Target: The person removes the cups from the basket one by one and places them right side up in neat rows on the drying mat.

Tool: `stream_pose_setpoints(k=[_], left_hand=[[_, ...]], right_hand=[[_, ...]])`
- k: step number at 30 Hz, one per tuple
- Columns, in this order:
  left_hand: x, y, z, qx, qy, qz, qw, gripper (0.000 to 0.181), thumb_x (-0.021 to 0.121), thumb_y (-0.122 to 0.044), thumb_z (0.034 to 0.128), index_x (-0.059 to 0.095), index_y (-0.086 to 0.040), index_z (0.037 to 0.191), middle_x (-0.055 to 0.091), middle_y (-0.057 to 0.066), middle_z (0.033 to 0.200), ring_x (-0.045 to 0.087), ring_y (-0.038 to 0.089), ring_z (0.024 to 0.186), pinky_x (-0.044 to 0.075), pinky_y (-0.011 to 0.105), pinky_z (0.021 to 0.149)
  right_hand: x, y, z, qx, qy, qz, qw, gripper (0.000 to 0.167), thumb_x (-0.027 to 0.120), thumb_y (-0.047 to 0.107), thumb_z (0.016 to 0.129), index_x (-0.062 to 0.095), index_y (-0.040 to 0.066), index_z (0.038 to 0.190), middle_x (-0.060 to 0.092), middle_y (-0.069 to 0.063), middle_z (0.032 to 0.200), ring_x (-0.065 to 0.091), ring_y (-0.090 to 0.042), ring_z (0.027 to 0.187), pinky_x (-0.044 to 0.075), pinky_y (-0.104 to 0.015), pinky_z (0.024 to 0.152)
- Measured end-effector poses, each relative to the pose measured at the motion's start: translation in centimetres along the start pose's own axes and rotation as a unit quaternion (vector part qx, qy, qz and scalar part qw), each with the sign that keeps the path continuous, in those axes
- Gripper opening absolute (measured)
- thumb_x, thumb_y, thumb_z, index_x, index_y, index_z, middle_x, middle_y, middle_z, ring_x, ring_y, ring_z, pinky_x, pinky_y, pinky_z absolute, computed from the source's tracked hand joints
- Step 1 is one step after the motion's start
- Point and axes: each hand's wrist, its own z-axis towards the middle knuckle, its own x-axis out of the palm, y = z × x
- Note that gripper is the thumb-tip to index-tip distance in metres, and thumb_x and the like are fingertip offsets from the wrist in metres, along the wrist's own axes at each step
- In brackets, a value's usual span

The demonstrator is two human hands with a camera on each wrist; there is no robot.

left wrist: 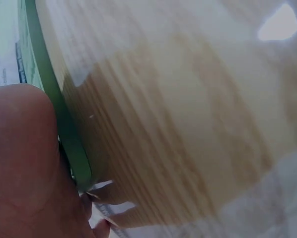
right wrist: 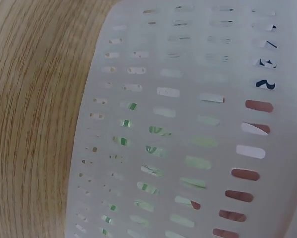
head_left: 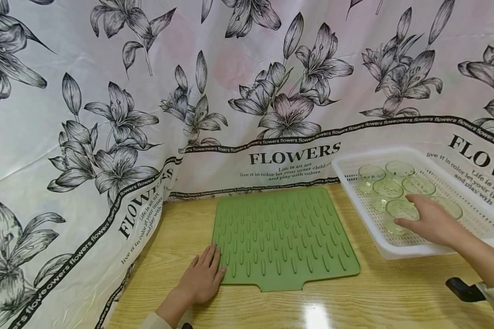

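My left hand [head_left: 201, 276] lies with its fingers fairly straight on the left edge of a green ridged silicone mat [head_left: 280, 233]. The left wrist view shows part of that hand close up beside the mat's edge [left wrist: 75, 148]. Over a white perforated plastic basket [head_left: 364, 224] on the right, my right hand [head_left: 434, 221] spans the rim of a green-tinted glass [head_left: 393, 226], thumb at the front and fingers at the back. Several similar glasses [head_left: 389, 187] stand around it in the basket. Through the basket's slotted wall [right wrist: 183, 114], the right wrist view shows bits of green and skin.
A light wood table [head_left: 181, 228] carries the mat and the basket. Behind and to the left hangs a white floral cloth [head_left: 214, 123] with printed lettering, reaching down to the tabletop. A black strap end [head_left: 464, 290] shows near my right sleeve.
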Motion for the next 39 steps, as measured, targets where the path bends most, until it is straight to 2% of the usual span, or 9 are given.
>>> stream_pose_setpoints(k=[5,12,19,27,39], left_hand=[[0.11,-0.13,-0.24,0.006,-0.004,0.011,0.9999,0.072,0.019,-0.049,0.1123,0.022,0.004,0.161,0.013,0.023,0.169,0.014,0.040,0.156,0.022,0.059,0.122],[-0.16,-0.56,-0.64,-0.001,0.001,0.007,1.0000,0.066,0.028,-0.043,0.1130,0.025,0.003,0.161,0.014,0.021,0.169,0.015,0.038,0.156,0.024,0.056,0.122],[0.41,-0.22,-0.40,0.000,-0.003,0.017,0.9999,0.067,0.026,-0.044,0.1129,0.023,0.001,0.162,0.011,0.019,0.170,0.013,0.036,0.156,0.024,0.055,0.123],[-0.27,-0.52,-0.40,0.002,-0.006,0.011,0.9999,0.067,0.026,-0.043,0.1131,0.025,0.005,0.160,0.014,0.024,0.169,0.015,0.041,0.155,0.024,0.059,0.121],[-0.33,-0.84,-0.65,-0.007,-0.001,0.007,1.0000,0.066,0.027,-0.043,0.1131,0.022,0.003,0.161,0.012,0.021,0.169,0.014,0.039,0.156,0.024,0.057,0.122]], right_hand=[[0.04,0.23,-0.33,0.004,0.009,0.008,0.9999,0.085,0.076,0.027,0.093,0.032,-0.032,0.137,0.037,-0.055,0.132,0.044,-0.071,0.113,0.038,-0.078,0.091],[0.11,0.48,-0.66,0.017,0.031,0.024,0.9991,0.088,0.074,0.031,0.095,0.030,-0.031,0.138,0.041,-0.055,0.130,0.046,-0.071,0.112,0.042,-0.077,0.089],[0.23,0.29,-0.56,0.047,0.071,0.045,0.9954,0.095,0.071,0.036,0.097,0.021,-0.033,0.139,0.038,-0.054,0.134,0.044,-0.070,0.115,0.045,-0.073,0.089],[0.15,0.01,-0.17,0.062,0.100,0.068,0.9908,0.097,0.070,0.039,0.098,0.018,-0.033,0.139,0.037,-0.054,0.135,0.042,-0.071,0.116,0.047,-0.072,0.089],[0.06,0.20,-0.44,0.062,0.097,0.106,0.9876,0.088,0.071,0.036,0.097,0.026,-0.027,0.139,0.041,-0.049,0.136,0.045,-0.065,0.118,0.048,-0.068,0.090]])
